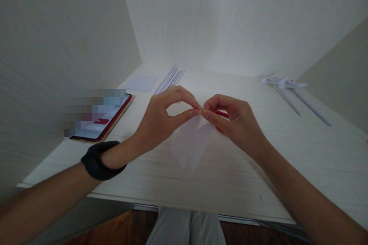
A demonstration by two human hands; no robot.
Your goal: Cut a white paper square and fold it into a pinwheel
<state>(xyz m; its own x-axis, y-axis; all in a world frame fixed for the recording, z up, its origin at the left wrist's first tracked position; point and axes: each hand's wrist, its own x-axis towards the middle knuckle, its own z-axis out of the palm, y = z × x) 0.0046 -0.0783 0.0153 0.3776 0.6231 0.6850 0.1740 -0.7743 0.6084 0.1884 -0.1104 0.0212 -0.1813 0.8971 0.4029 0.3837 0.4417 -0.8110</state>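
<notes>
A thin white piece of paper hangs from my fingertips in the middle of the view, its lower end in points. My left hand, with a black band on the wrist, pinches the paper's top between thumb and index finger. Right beside it, my right hand is closed in a pinch at the same spot, fingertips touching those of the left. Exactly what lies between the tips is hidden. Behind my right hand shows a red object, mostly covered, so its kind is unclear.
A phone with a red edge leans at the left. Behind are a flat paper sheet and several thin strips. Two white sticks with folded white paper tops lie at right. Panels enclose the white table.
</notes>
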